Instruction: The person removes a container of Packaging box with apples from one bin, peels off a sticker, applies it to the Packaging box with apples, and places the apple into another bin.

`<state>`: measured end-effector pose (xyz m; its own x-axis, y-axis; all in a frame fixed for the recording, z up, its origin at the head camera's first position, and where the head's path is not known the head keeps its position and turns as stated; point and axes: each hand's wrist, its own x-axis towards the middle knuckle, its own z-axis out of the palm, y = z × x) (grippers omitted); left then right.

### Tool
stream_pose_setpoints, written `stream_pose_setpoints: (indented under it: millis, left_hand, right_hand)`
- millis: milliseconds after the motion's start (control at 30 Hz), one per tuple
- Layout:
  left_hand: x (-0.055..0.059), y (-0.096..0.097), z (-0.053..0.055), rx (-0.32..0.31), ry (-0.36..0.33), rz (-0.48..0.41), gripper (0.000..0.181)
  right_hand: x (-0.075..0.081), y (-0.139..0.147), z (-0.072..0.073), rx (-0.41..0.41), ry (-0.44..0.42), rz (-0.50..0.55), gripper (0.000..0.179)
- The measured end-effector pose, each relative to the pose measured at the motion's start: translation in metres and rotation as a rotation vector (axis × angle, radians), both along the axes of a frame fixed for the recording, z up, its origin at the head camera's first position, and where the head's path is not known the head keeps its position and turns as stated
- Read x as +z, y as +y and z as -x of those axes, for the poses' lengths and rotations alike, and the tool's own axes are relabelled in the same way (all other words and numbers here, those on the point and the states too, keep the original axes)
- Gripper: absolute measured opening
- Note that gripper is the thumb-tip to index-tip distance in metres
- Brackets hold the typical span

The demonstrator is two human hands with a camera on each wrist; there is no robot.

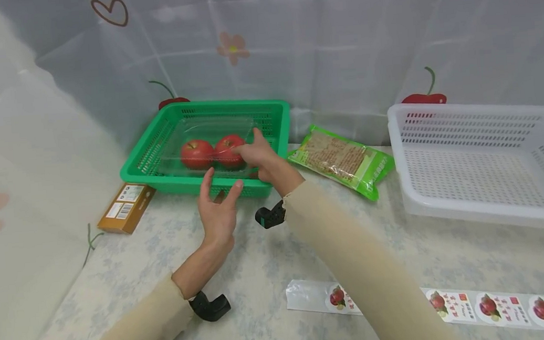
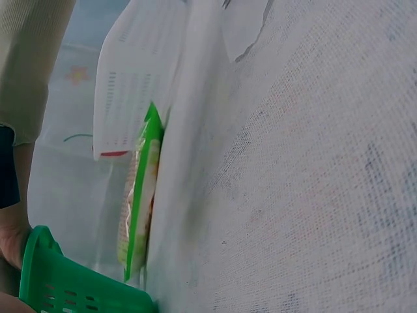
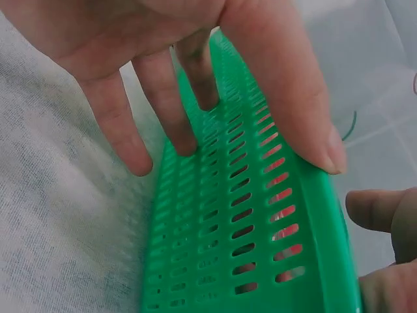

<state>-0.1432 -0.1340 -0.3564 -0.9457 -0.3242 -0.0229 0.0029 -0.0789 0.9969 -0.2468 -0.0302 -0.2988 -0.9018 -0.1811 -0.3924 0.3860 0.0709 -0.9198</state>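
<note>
Two red apples (image 1: 197, 154) lie inside a clear plastic box (image 1: 171, 145), which sits in a green basket (image 1: 281, 132) at the back left. In the head view my right hand (image 1: 264, 157) grips the box's front right corner, reaching over the basket's rim; some of its fingers are hidden. My left hand (image 1: 218, 210) is at the basket's front with its fingers spread. In the right wrist view the left hand's fingers (image 3: 163, 107) are extended along the basket's slotted outer wall, one touching the rim.
A green-edged food packet (image 1: 332, 155) lies right of the basket. Farther right stands a white basket (image 1: 471, 177). A small brown box (image 1: 125, 207) is at the left, touching or close to the green basket. A strip of fruit stickers (image 1: 487, 305) runs across the front right, partly under my right sleeve.
</note>
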Motion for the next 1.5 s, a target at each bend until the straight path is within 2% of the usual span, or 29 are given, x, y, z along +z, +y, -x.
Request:
stream_pose_setpoints:
  millis: [67, 133, 300, 567, 833, 1067, 1233, 1367, 1433, 1500]
  left_hand:
    - [0.0, 0.0, 0.0, 0.008, 0.001, 0.015, 0.068]
    - [0.0, 0.002, 0.001, 0.013, 0.001, 0.029, 0.068]
    - [-0.001, 0.002, 0.001, 0.026, -0.006, 0.057, 0.069]
    - [-0.002, 0.002, 0.0, 0.034, 0.001, 0.066, 0.069]
    - [-0.002, 0.002, -0.001, 0.038, -0.001, 0.066, 0.069]
    - [-0.003, 0.002, -0.001, 0.037, 0.006, 0.07, 0.069]
    - [-0.003, 0.003, -0.002, 0.024, 0.004, 0.066, 0.07]
    - [-0.003, 0.003, -0.003, 0.021, -0.011, 0.063, 0.072]
    - [-0.003, 0.003, -0.003, 0.026, -0.011, 0.064, 0.073]
    - [-0.003, 0.002, -0.003, 0.032, 0.001, 0.066, 0.073]
  right_hand:
    - [-0.002, -0.001, 0.001, -0.004, -0.02, 0.009, 0.091]
    - [-0.003, -0.001, 0.002, -0.021, -0.038, 0.015, 0.085]
    - [-0.004, 0.0, 0.003, -0.044, -0.054, 0.031, 0.057]
    - [-0.006, -0.002, 0.005, -0.066, -0.034, 0.039, 0.075]
    - [-0.006, 0.002, 0.004, -0.052, -0.013, 0.08, 0.069]
    - [-0.007, 0.002, 0.003, -0.072, -0.003, 0.094, 0.06]
    - [-0.007, 0.004, 0.004, -0.092, 0.0, 0.146, 0.058]
    - [-0.003, 0.008, 0.003, -0.09, 0.012, 0.179, 0.043]
    - [0.002, 0.011, 0.001, -0.087, 0.043, 0.182, 0.025]
    - [0.008, 0.013, -0.002, -0.084, 0.089, 0.171, 0.017]
